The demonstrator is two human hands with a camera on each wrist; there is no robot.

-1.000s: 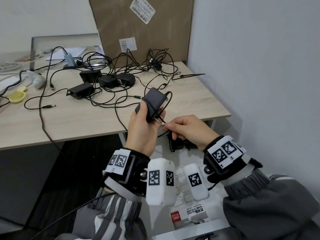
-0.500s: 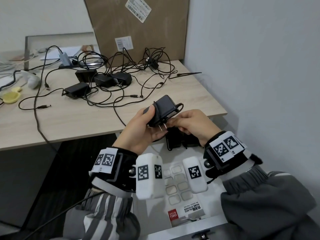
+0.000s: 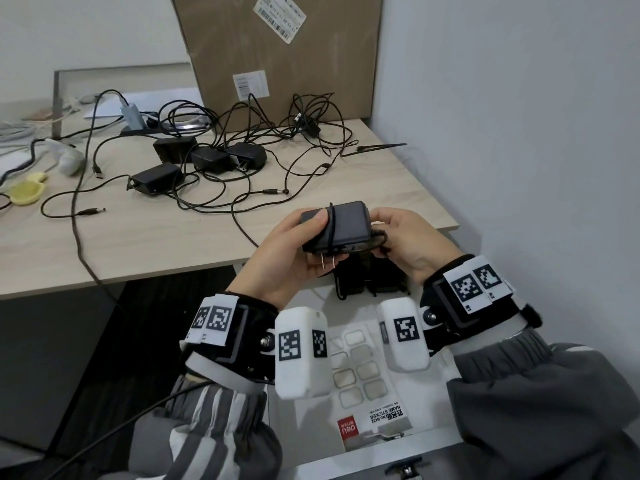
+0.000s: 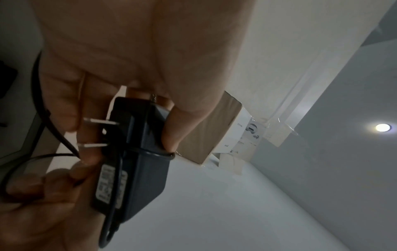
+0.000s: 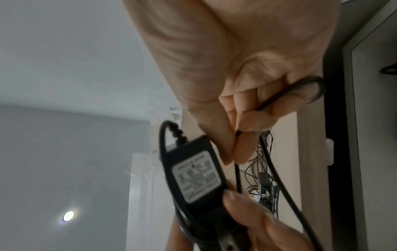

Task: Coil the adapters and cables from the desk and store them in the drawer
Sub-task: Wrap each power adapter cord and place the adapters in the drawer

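Note:
My left hand point(image 3: 304, 244) grips a black power adapter point(image 3: 341, 226) above the open drawer point(image 3: 360, 441), thumb on top, its two prongs pointing down. Its thin black cable point(image 4: 150, 152) crosses the adapter's body. My right hand point(image 3: 398, 237) pinches that cable point(image 5: 279, 100) between thumb and curled fingers at the adapter's right end. In the left wrist view the adapter point(image 4: 139, 169) shows its label and prongs. Several more black adapters point(image 3: 211, 157) lie in a tangle of cables point(image 3: 277, 147) on the wooden desk point(image 3: 138, 237). Two black adapters point(image 3: 367, 278) lie in the drawer.
A big cardboard box point(image 3: 277, 57) leans at the desk's back. A yellow case point(image 3: 26, 192) and a white device point(image 3: 67, 157) lie far left. A name-sticker sheet point(image 3: 367, 386) lies in the drawer. A grey wall point(image 3: 519, 133) stands close on the right.
The adapter has been turned level and drawn nearer the desk edge. My right hand has come up from below it to its right end, taking the cable round the body.

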